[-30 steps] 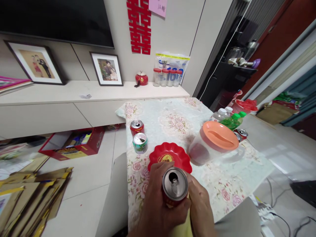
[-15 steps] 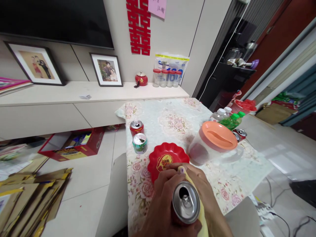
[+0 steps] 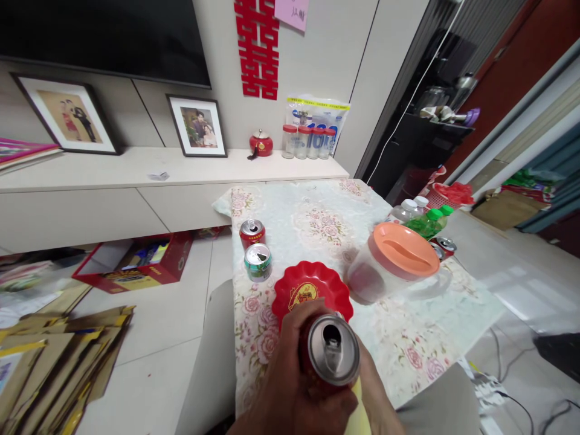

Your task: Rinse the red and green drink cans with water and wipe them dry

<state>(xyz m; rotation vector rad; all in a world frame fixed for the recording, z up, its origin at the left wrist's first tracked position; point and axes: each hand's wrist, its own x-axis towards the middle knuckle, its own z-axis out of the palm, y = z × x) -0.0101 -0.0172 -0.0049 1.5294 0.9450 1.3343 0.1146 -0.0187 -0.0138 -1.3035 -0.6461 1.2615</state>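
Note:
My left hand (image 3: 290, 374) is wrapped round an opened red drink can (image 3: 333, 353), its silver top facing up towards me. Behind the can, my right hand (image 3: 372, 386) presses a yellow cloth (image 3: 359, 415) to its side; the can hides most of those fingers. Just beyond my hands lies a red scalloped plate (image 3: 333, 284) with a gold print. Left of the plate stand a green-and-silver can (image 3: 258, 264) and another red can (image 3: 252, 234), both opened. To the right is a clear pitcher (image 3: 366, 275) with an orange lid (image 3: 405, 249).
A floral cloth covers the table (image 3: 290, 205). Bottles with green caps (image 3: 428, 223), bottles with white caps (image 3: 405, 210) and more cans (image 3: 446, 245) stand behind the pitcher. Flattened cardboard (image 3: 67, 368) and a red box (image 3: 174, 263) lie on the floor at left.
The can has come up slightly, moved a little left and tilted in my left hand. My right hand and the cloth have slid down behind it, so less of them shows.

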